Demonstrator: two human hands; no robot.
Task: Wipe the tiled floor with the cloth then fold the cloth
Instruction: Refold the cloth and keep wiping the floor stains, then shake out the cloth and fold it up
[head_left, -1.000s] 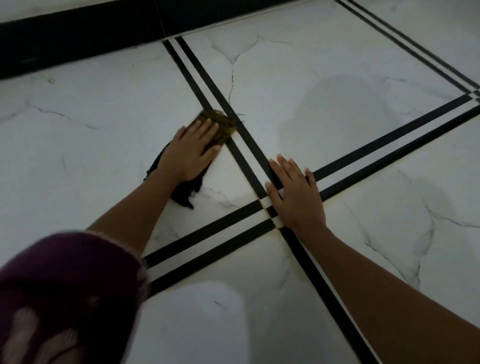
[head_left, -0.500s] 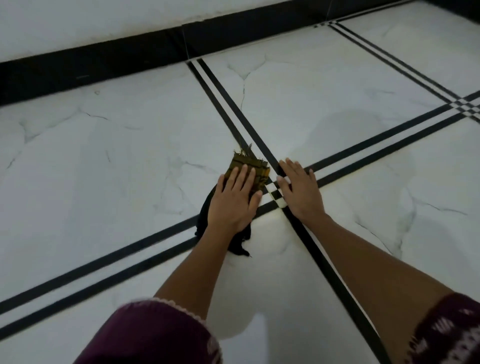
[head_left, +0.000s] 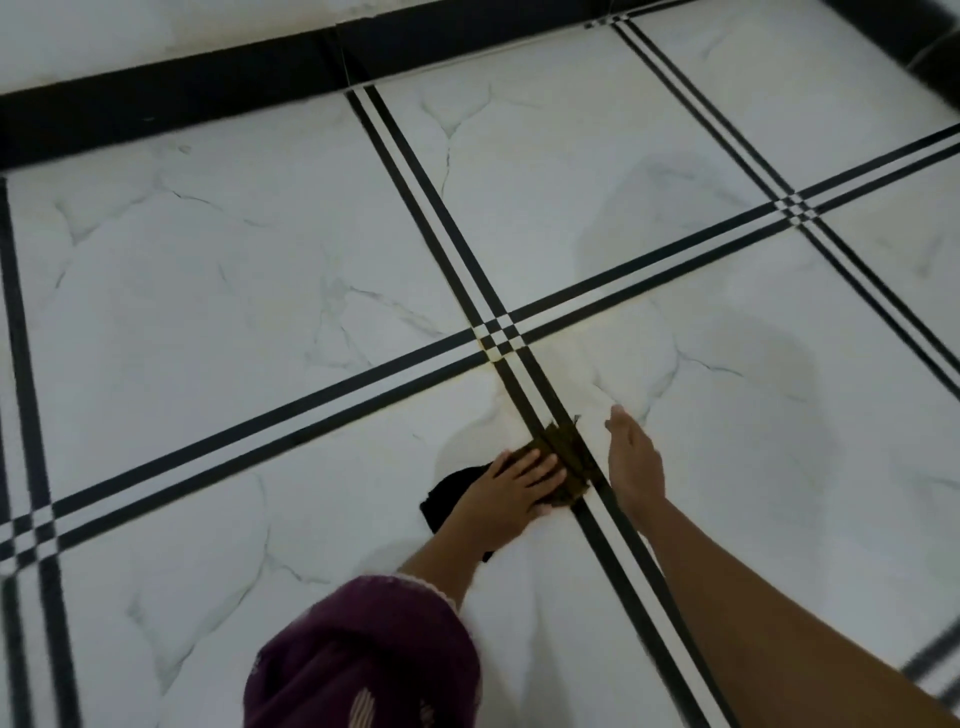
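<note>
Crumpled black-and-olive cloth (head_left: 569, 467) on the white marble-patterned tiled floor (head_left: 260, 312), pressed down by the left hand (head_left: 511, 491).
The cloth lies across the double black stripe (head_left: 618, 545) between two tiles, on the near side of the stripe crossing and well apart from the floor's far edge. The left hand's fingers are straight and flat on the cloth, gripping nothing. The right hand (head_left: 636, 462), fingers extended and empty, is just beside the cloth on the neighbouring tile. A maroon sleeve (head_left: 363, 654) covers the left upper arm.

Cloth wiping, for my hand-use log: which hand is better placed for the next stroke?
Left. The left hand lies flat on the cloth, fingers spread over it. The right hand is beside it, probably touching no cloth.
</note>
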